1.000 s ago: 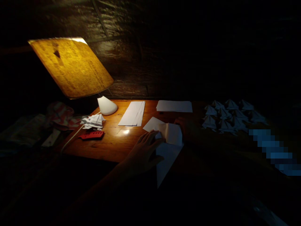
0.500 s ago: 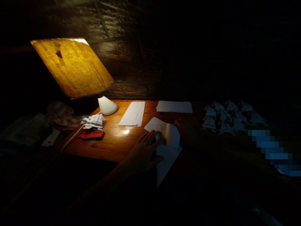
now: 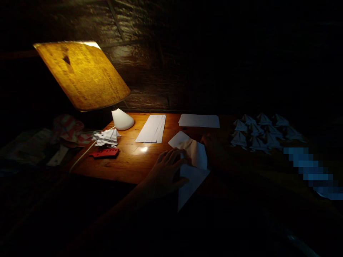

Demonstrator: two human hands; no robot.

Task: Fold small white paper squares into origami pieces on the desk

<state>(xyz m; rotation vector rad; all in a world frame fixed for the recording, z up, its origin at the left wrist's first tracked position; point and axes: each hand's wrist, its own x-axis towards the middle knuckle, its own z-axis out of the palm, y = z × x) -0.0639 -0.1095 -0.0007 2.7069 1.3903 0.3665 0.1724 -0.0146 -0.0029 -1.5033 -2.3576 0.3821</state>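
A partly folded white sheet of paper lies at the front of the wooden table, with a flap raised in its middle and a pointed corner toward me. My left hand rests on the sheet's left side, fingers spread and the thumb apart from them. In deep shadow, my right hand is at the raised flap's upper right edge. Its fingers look closed on the paper there, though the dark hides most of them.
A lit lamp stands at the left. Near it are a folded paper piece and a red flat object. Two stacks of white paper lie behind my hands. Several folded paper figures stand at the right.
The raised flap was pressed lower half a second ago and now bulges up again. The sheet and my right hand have shifted slightly. My left hand stays nearly in place.
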